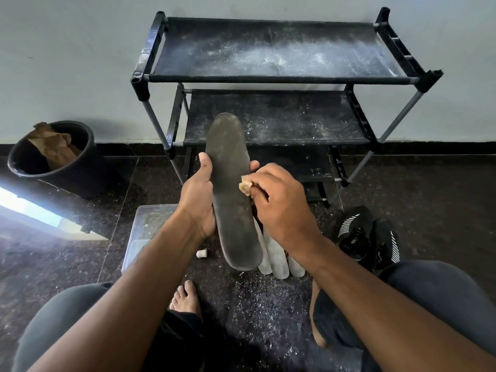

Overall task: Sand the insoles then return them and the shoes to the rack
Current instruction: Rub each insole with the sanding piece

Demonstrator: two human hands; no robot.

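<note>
Two hands meet mid-frame. Far left: black bucket w/ brown paper, then clear tub lower down. Left hand grips dark insole by its edge, held upright at centre. Right hand pinches sandpaper scrap against insole's right edge. Pale insoles lie on floor below. Dusty rack top centre; black shoes lower right.

No text, number or sign can be read anywhere in view. The black shoes on the floor at about 4 o'clock carry white stripe markings and a faint dark print on the upper, too small and blurred to make out. The rack at 12 o'clock shows only white dust, no label.
</note>
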